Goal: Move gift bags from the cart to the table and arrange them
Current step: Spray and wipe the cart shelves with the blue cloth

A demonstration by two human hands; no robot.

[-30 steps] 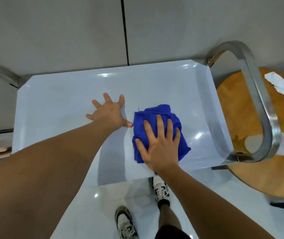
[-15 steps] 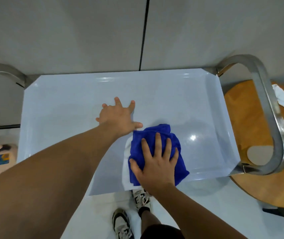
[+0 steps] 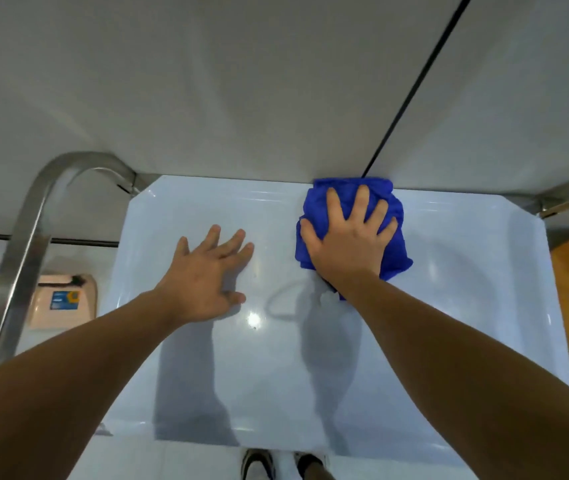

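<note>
1. Pressing flat, the right hand (image 3: 347, 245) is pushing a soft blue cloth (image 3: 388, 209) at the cart tray's (image 3: 466, 306) far edge.
2. The left hand (image 3: 207, 275), fingers spread, is resting on the tray and holding nothing.
3. No gift bags are showing; they probably handle light and crushable, best held by the handles.

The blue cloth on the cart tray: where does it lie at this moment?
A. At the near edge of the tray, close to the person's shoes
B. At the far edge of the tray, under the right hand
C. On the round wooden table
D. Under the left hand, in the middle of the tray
B: the blue cloth sits against the far rim of the cart tray, with the right hand pressed flat on it, while the left hand rests on bare tray.
</note>
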